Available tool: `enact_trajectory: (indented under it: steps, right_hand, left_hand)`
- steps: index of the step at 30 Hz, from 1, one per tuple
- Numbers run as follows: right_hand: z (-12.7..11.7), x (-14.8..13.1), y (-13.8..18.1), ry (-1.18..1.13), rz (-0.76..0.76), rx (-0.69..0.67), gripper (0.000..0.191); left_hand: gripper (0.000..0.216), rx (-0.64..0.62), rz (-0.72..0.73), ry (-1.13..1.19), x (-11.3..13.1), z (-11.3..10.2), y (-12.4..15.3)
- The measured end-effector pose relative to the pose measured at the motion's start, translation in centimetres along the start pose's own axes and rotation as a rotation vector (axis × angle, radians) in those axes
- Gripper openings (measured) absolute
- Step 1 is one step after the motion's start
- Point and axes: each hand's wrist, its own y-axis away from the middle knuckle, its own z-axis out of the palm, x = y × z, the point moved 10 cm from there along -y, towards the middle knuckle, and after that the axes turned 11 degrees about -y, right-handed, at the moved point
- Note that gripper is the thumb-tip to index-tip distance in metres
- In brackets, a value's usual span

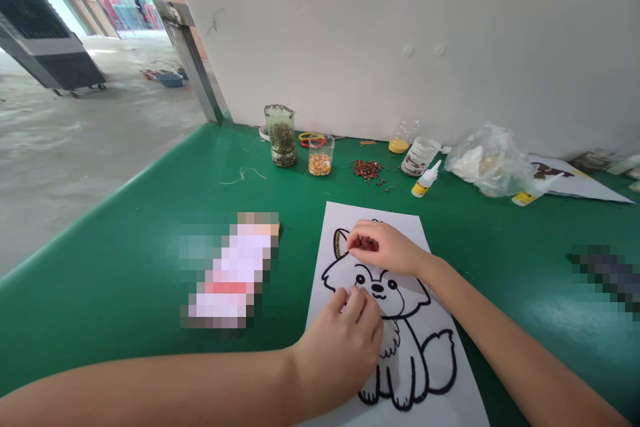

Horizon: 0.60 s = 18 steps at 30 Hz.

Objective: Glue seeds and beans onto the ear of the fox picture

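A white sheet of paper [465, 407] lies on the green tabletop, bearing a thick black outline drawing of a sitting fox-like animal [413, 347]. My right hand [387, 245] arches over the top of its head, thumb and finger pinched beside the pointed ear [341, 244]. Small yellowish-brown bits line that ear. Lower down, my left hand [345, 340] rests across the animal's cheek and chest with its fingers curled together. Whatever either hand pinches is too small or hidden to make out.
Along the back stand a green cup of small dark-green grains [281, 137], a cup of corn kernels [321, 159], a reddish-brown seed pile [367, 170], a tipped container [421, 155], a glue bottle [426, 180] and a plastic bag [487, 160]. A blurred-out phone-like object [235, 273] lies left.
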Motion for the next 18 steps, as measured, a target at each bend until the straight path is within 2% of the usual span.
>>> enact_trajectory:
  steps: [18]
  right_hand:
    - [0.27,-0.53,0.15,0.075,0.003,0.035,0.008]
  left_hand:
    - [0.028,0.011,-0.007,-0.007,-0.14,-0.06,-0.03]
